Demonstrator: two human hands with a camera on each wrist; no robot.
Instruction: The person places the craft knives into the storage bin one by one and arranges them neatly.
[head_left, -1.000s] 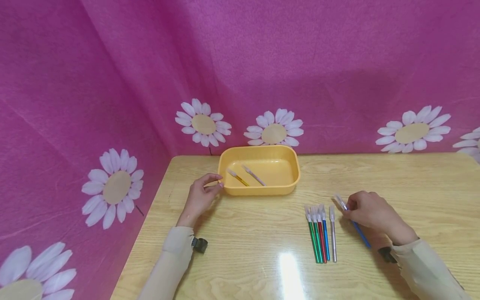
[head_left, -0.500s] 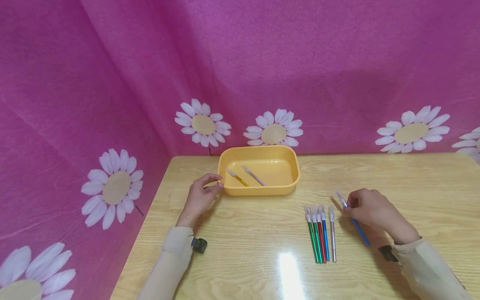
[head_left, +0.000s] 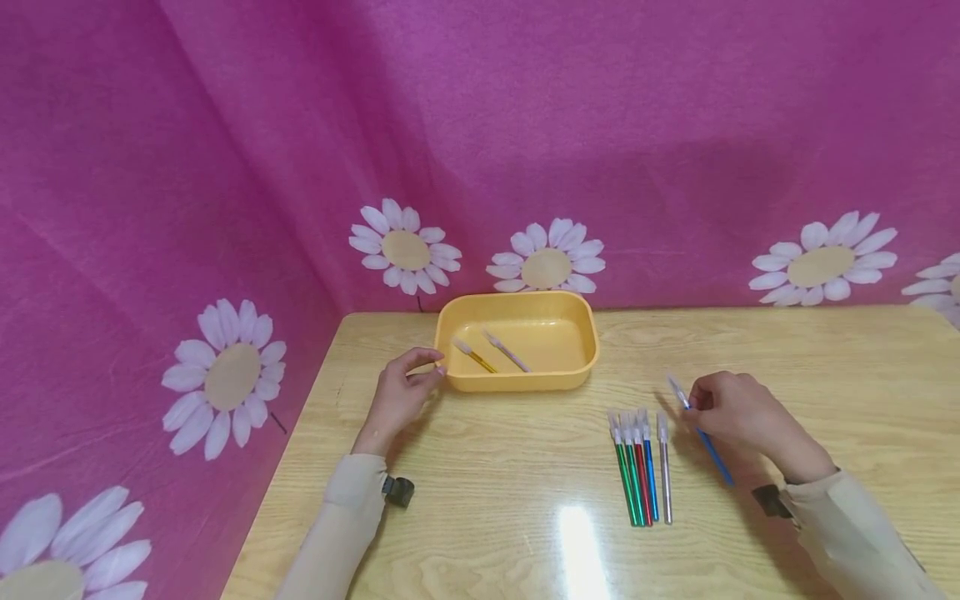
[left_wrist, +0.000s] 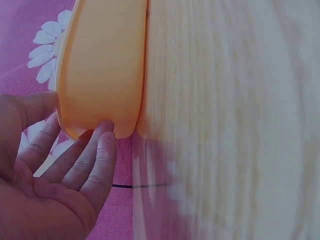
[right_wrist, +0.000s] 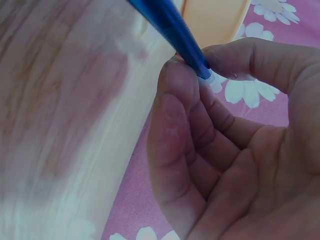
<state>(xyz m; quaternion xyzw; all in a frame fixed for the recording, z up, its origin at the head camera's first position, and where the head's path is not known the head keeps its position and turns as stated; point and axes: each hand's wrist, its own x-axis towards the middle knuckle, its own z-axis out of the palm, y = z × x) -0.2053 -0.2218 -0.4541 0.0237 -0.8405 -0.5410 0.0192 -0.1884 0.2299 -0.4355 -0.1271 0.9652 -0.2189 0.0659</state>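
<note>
In the head view, the left hand (head_left: 401, 400) holds a yellow tray (head_left: 525, 382) at its left end, while the right hand (head_left: 750, 421) pinches a blue tool (head_left: 716, 458), slim as a pen, beside five similar tools (head_left: 643, 475) on a wooden table (head_left: 480, 492). In the left wrist view, thumb and bent fingers meet the tray's end. In the right wrist view, thumb and fingertips clamp the blue tool, the other fingers curled.

8 pen-shaped tools (head_left: 666, 479), 1 tray (head_left: 519, 382), 2 hands (head_left: 401, 392).
</note>
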